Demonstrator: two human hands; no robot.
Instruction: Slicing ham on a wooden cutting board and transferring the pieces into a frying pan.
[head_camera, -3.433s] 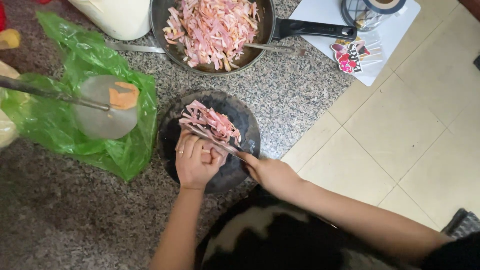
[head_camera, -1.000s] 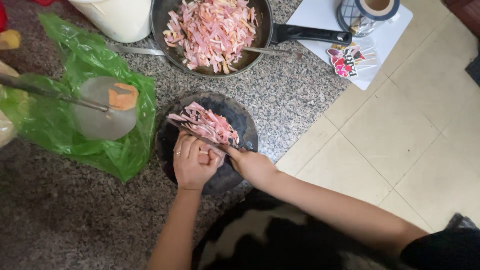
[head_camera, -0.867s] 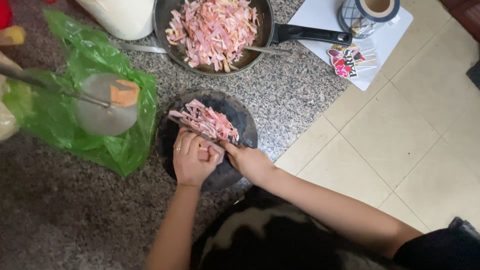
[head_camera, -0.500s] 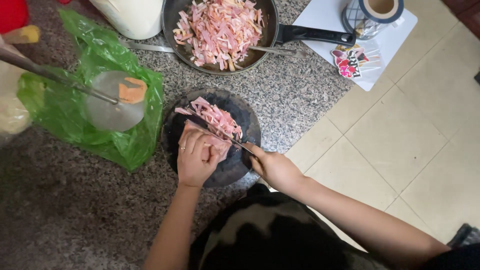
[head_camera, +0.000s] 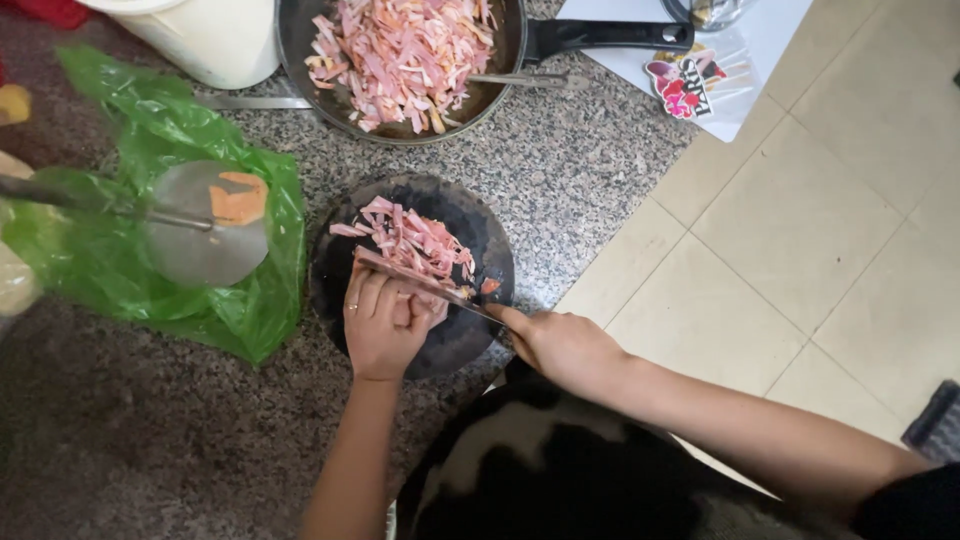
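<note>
Your left hand (head_camera: 383, 325) hid the meat it pressed down on the round dark board (head_camera: 470, 335) on the bench (head_camera: 580, 190); your right hand (head_camera: 560, 345) gripped the knife (head_camera: 420, 285) beside the cut pink strips (head_camera: 415, 240). The frying pan (head_camera: 505, 45), cut off above, held more strips.

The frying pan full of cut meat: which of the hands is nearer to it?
Left. The left hand rests on the round dark board just below the frying pan; the right hand, gripping the knife, sits lower right, by the counter edge.
</note>
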